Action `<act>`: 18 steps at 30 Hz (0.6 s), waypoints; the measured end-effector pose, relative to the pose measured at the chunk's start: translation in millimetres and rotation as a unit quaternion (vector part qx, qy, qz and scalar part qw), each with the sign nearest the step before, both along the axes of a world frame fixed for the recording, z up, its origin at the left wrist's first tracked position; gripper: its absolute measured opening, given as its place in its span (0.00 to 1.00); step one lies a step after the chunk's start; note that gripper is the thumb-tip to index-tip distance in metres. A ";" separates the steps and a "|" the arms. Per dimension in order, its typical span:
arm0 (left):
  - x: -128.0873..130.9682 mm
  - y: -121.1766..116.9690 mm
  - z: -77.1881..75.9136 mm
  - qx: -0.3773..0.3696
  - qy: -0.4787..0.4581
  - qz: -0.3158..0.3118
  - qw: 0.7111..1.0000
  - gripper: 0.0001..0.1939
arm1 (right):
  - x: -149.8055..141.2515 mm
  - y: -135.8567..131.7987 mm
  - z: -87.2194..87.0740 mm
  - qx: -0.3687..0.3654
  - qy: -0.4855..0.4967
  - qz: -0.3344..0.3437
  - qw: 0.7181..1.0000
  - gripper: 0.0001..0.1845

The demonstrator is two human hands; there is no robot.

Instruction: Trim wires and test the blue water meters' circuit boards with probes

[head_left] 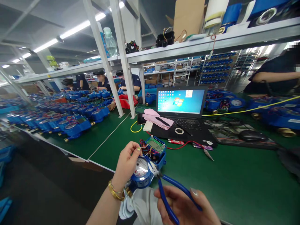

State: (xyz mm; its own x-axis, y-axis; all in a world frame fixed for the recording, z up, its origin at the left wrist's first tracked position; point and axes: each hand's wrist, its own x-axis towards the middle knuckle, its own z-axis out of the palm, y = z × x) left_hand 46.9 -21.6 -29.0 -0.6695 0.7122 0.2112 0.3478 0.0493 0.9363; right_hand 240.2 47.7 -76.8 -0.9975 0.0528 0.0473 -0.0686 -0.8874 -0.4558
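Fingers (pixel 135 149) of the left hand (pixel 126 164) curl over the top of a blue water meter (pixel 146 162), thumb and fingertips closed on its upper rim, holding it raised just above the near edge of the surface (pixel 234 184). Fingers of the right hand (pixel 185 206) wrap the blue handles of a pair of cutters (pixel 167 187), whose metal tips touch the meter's right side beside the dial.

Surface: green, long, running from the near edge to the far shelving; a white line crosses it diagonally.

Shelf frame (pixel 122 59): white uprights and a shelf above the surface, carrying a clear bottle (pixel 110 42) and cardboard.

Rows of blue meters (pixel 70 122): massed at left on the surface, well apart from the held meter.

Laptop (pixel 180 109): open, screen lit, behind the held meter; a pink cloth (pixel 157 118) lies over its left corner and a small white ring (pixel 179 131) rests on its base.

Mouse (pixel 252 136): black, on a dark mat to the right of the laptop.

Held meter: round white dial facing the viewer; open housing above it with a small green display (pixel 156 144) and a tangle of coloured wires (pixel 146 148).

Bracelet (pixel 115 192): gold, on the left wrist.

Other people sit at the far end and at upper right.
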 end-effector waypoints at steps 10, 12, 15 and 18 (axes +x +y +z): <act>0.1 1.6 -0.8 0.002 -0.002 -0.002 1.000 0.08 | -14.1 -5.0 -0.3 0.182 -0.074 -0.078 0.977 0.35; 0.6 1.4 -0.2 0.001 -0.001 -0.004 1.000 0.09 | -14.8 -6.3 4.7 0.209 -0.088 -0.086 0.970 0.35; 0.7 1.0 0.1 -0.003 0.003 -0.006 1.000 0.09 | -16.3 -7.1 9.6 0.240 -0.106 -0.096 0.960 0.32; 0.4 0.8 -0.3 -0.004 0.006 -0.004 1.000 0.08 | -18.1 -6.2 8.6 0.259 -0.116 -0.105 0.953 0.31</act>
